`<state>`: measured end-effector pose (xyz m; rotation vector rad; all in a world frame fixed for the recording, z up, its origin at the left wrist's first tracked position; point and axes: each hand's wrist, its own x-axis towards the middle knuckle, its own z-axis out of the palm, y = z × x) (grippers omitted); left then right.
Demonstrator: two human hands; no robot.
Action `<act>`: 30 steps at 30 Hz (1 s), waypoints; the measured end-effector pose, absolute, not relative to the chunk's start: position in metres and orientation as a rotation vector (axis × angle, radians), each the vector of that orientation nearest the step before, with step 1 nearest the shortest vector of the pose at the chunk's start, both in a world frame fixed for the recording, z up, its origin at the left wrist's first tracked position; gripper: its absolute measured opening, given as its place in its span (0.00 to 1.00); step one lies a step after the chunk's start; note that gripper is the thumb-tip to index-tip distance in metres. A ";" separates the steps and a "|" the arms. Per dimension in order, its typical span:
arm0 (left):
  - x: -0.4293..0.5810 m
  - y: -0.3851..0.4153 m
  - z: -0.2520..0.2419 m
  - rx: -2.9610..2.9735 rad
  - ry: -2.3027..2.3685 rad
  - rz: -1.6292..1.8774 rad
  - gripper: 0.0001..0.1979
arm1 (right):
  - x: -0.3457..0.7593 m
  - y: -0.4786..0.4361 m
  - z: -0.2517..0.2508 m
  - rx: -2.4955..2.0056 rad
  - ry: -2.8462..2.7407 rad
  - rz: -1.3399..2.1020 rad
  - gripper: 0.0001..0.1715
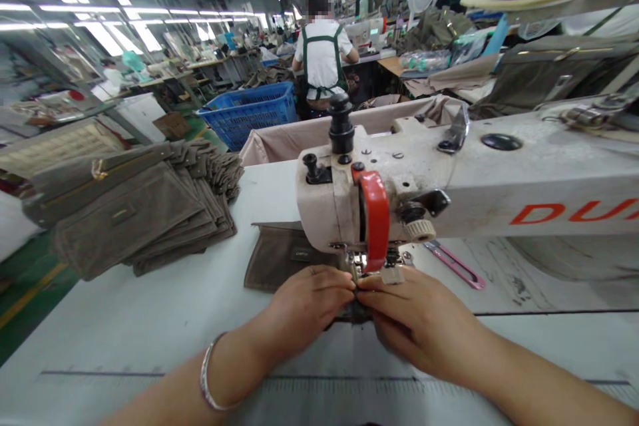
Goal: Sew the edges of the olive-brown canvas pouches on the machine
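Note:
A dark brown fabric piece (277, 256) with a small label lies under the head of a white sewing machine (469, 180). My left hand (307, 303) presses its fingers together on the edge of this piece, just left of the needle area. From the right, my right hand (419, 319) grips the same edge, its fingertips almost meeting the left ones. Both hands are closed at the fabric, below the machine's red guard (375, 219). The presser foot and needle are partly hidden by the guard and fingers.
A stack of brown fabric pieces (134, 213) sits on the table's left. Pink thread snips (456, 266) lie right of the machine head. Behind the table stand a pink cloth-lined bin (284, 140), a blue crate (254, 110) and a person in a white shirt (322, 56).

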<state>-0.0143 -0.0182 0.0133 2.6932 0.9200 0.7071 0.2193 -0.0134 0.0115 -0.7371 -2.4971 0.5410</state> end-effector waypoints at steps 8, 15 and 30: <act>-0.015 0.004 0.015 2.694 0.979 0.654 0.09 | 0.214 -0.012 0.002 -0.931 -2.469 0.331 0.20; -0.018 0.017 0.006 2.650 1.208 0.644 0.07 | 0.210 -0.011 0.002 -1.034 -2.526 0.274 0.21; -0.017 0.019 0.005 2.668 1.321 0.629 0.08 | 0.208 -0.010 0.004 -1.063 -2.531 0.288 0.21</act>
